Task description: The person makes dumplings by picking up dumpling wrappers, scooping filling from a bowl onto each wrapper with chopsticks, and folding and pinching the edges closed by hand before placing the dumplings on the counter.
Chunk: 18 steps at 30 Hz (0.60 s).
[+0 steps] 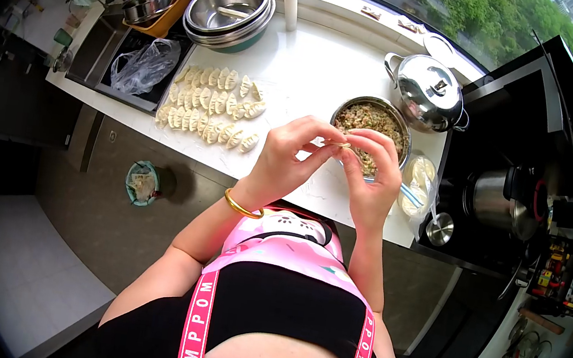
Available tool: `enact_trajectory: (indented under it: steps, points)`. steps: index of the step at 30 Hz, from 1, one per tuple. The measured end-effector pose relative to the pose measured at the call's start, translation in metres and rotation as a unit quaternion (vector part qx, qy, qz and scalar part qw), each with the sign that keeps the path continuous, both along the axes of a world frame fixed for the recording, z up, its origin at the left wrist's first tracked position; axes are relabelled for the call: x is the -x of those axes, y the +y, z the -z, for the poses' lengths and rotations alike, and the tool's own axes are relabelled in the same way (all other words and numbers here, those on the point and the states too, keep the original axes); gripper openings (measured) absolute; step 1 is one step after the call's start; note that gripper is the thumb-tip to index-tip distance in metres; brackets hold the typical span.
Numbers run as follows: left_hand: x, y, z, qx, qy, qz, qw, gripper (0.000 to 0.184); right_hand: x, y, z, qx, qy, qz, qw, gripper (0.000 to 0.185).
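Both hands are raised over the front of the counter, pinching one dumpling [335, 143] between their fingertips. My left hand [291, 152], above a gold bangle on the wrist, grips its left side. My right hand [374, 169] closes on the right side and covers part of the dumpling. Just behind the fingers stands a metal bowl of chopped filling [374, 116]. Rows of pleated dumplings [211, 102] lie on the counter to the left. Beside the bowl, a plastic bag of round wrappers [418, 178] sits partly behind blue-ended chopsticks [411, 195].
A lidded steel pot [428, 89] stands behind the bowl, and the stove with another pot [505, 197] is at right. Stacked metal basins [228, 8] and a sink with a plastic bag [146, 66] are at left. A bin [145, 183] stands on the floor.
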<state>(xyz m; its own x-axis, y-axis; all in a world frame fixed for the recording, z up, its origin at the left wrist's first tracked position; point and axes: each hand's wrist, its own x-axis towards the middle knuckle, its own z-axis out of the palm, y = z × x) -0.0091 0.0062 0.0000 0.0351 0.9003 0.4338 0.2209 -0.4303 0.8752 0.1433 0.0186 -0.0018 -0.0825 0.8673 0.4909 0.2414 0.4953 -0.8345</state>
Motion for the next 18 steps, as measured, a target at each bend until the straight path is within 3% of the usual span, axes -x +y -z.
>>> enact_trajectory:
  steps: [3,13,18]
  points:
    - [-0.004,-0.004,0.001,0.011,-0.020,-0.029,0.999,0.019,0.000,-0.001,0.004,0.027,0.022,-0.017,0.999,0.013]
    - [-0.007,-0.010,-0.001,-0.001,0.041,-0.041,0.998,0.025,0.010,-0.001,0.015,-0.087,-0.065,0.053,0.993,0.009]
    - [-0.001,-0.007,0.002,0.066,-0.005,-0.044,0.997,0.027,0.010,-0.001,0.012,-0.092,-0.075,0.053,0.992,0.013]
